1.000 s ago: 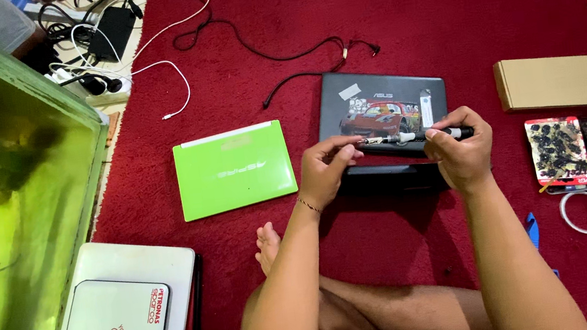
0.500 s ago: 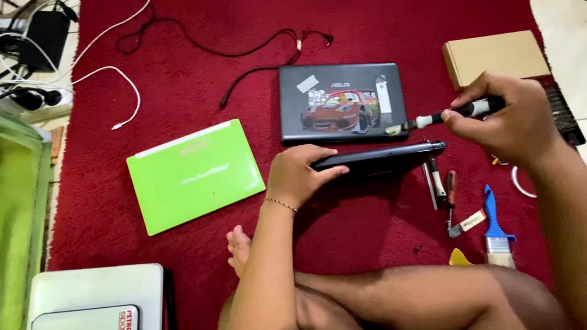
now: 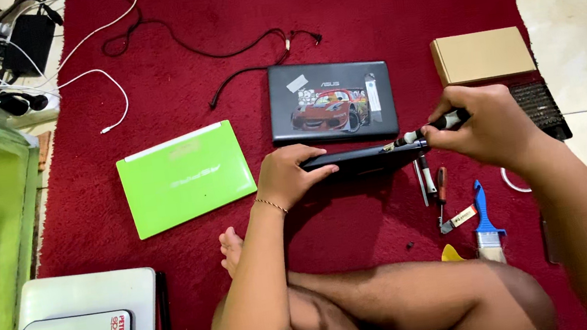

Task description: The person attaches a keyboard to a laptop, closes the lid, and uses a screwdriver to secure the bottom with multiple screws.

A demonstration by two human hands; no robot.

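Laptop base (image 3: 363,158), a thin dark slab held on edge on the red carpet (image 3: 379,8), its long axis running from 9 to 3 o'clock across the middle of the view. Left hand (image 3: 287,177) is clenched over the 9 o'clock end of the slab, thumb on the near face and fingers over the top edge, steadying it. Right hand (image 3: 491,124) is closed around the black handle of a screwdriver (image 3: 426,130), whose shaft points toward 9 o'clock and whose tip meets the slab's 3 o'clock end at the upper corner. The right hand is therefore the nearer one to that corner, and tool and slab lie almost along one line.

The slab looks matte black, slim and straight-edged; whether the tip sits in a screw head cannot be told. Just beyond it, at 12 o'clock, a dark grey laptop (image 3: 332,100) with a red car sticker on its lid lies flat. A green laptop (image 3: 184,177) lies closed at 9 o'clock, well apart. A cardboard box (image 3: 481,55) sits at 2 o'clock. Near the slab at 4 o'clock lie a small red-handled screwdriver (image 3: 441,186) and a blue-handled brush (image 3: 484,213).
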